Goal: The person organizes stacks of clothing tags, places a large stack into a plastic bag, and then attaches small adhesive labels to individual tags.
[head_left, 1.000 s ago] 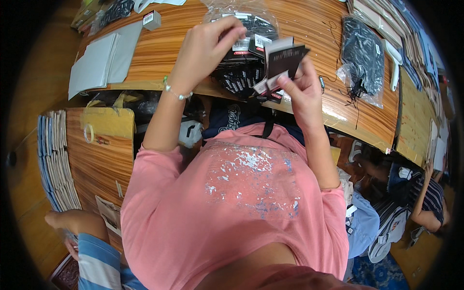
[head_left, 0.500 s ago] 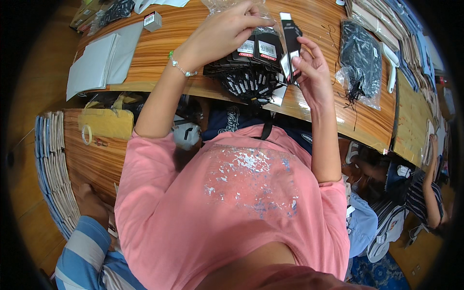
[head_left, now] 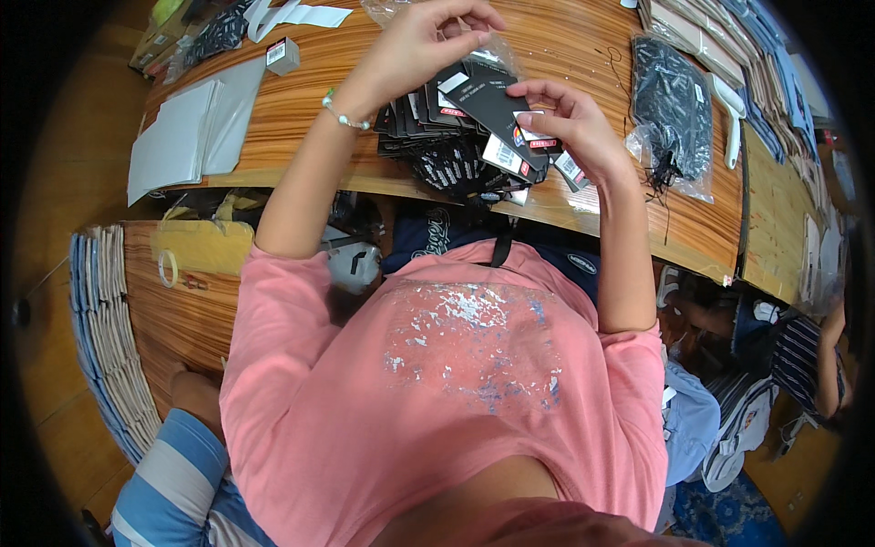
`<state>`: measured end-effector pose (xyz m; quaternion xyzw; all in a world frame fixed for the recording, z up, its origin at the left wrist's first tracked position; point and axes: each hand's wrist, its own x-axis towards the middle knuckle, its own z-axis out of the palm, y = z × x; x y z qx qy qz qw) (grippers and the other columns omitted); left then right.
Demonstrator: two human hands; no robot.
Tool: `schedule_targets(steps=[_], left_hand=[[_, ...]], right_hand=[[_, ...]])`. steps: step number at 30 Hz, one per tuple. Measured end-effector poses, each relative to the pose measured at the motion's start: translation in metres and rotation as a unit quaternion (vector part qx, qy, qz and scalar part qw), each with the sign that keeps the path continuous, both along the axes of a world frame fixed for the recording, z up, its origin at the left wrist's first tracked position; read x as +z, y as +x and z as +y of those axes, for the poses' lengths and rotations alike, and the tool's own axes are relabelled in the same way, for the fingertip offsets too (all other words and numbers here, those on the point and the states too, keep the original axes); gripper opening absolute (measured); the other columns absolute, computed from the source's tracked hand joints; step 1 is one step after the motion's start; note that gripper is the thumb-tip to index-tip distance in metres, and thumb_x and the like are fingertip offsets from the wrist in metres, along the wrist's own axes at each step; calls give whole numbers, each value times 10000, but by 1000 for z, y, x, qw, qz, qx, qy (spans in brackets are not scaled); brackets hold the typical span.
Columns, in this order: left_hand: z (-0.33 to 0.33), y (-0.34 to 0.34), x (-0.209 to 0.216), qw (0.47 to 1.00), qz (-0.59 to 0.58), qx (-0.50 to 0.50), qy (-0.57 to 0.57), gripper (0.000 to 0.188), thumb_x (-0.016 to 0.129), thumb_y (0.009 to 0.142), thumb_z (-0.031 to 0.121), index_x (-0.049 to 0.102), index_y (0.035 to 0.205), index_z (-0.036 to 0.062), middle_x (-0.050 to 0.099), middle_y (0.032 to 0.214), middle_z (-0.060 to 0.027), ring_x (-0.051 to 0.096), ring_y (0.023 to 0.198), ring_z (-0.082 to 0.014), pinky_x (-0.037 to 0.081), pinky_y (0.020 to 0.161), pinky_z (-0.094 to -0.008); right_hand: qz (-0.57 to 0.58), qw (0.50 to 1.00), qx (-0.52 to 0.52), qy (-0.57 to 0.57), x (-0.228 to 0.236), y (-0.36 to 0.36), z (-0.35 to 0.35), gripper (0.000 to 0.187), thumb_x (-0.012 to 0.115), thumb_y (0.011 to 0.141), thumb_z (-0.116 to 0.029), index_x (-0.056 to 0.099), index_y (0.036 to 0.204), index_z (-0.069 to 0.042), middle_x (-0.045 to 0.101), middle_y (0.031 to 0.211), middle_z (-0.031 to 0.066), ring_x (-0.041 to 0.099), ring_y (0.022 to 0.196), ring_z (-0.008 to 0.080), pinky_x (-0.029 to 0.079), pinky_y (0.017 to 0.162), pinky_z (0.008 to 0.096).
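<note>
My right hand (head_left: 572, 123) is closed around a few hang tags, pinched between thumb and fingers. A long black hang tag (head_left: 492, 100) slants from it up to the left, with smaller white-and-red tags beside it. My left hand (head_left: 447, 29) is raised above the pile, fingers curved and a gap between thumb and forefinger; I see nothing in it. Below both hands lies a thick bundle of black hang tags (head_left: 401, 128), its strings gathered toward the table's front edge. A clear plastic bag (head_left: 499, 56) sits behind the bundle, partly covered by my left hand.
A bag of black tags (head_left: 673, 105) and a white handheld tool (head_left: 730, 118) lie at the right. Folded garments (head_left: 702, 36) are stacked beyond. White sheets (head_left: 173, 137) and a small box (head_left: 283, 56) are at the left. Another person (head_left: 802, 360) is at the far right.
My right hand has lowered and turned, so its upright tags now fan out flat over the bundle. My left hand has drawn slightly left and up, away from them.
</note>
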<state>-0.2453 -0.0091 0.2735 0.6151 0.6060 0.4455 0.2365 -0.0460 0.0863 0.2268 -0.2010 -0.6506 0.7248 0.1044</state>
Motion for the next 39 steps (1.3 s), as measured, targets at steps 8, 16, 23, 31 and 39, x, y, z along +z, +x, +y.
schedule_targets(steps=[8, 16, 23, 31, 39], left_hand=[[-29, 37, -12, 974, 206, -84, 48, 374, 707, 698, 244, 546, 965, 38, 530, 915, -84, 549, 846, -242, 441, 719, -298], [-31, 42, -7, 977, 208, -33, -33, 473, 714, 708, 243, 492, 1081, 56, 541, 966, -96, 559, 876, -252, 454, 719, -333], [-29, 52, -9, 988, 154, 16, -2, 211, 608, 793, 14, 581, 1001, 34, 572, 823, -59, 502, 641, -141, 423, 578, -236], [-35, 55, -15, 951, 297, -1, 83, 172, 667, 727, 77, 634, 894, 56, 622, 836, -45, 563, 776, -222, 436, 710, -341], [-60, 61, -34, 926, 363, 20, 98, 335, 731, 654, 50, 646, 977, 74, 628, 979, -54, 558, 961, -244, 429, 815, -350]], right_hand=[[32, 915, -171, 365, -7, -17, -21, 208, 636, 763, -138, 538, 893, -8, 595, 841, 153, 590, 785, 304, 456, 686, 347], [138, 882, -207, 401, -24, 11, -21, 253, 628, 785, -197, 585, 982, -45, 552, 968, 135, 517, 957, 304, 407, 832, 373], [122, 807, -209, 538, -50, 18, -48, 426, 670, 753, -266, 563, 1145, -138, 509, 1112, 109, 483, 1045, 295, 361, 881, 395], [77, 855, -256, 444, -43, 8, -54, 390, 614, 787, -260, 558, 1142, -109, 519, 1128, 110, 461, 1074, 283, 345, 901, 408], [17, 928, -262, 263, -66, 55, -26, 253, 582, 807, -173, 590, 1005, -15, 588, 987, 134, 560, 930, 267, 437, 789, 341]])
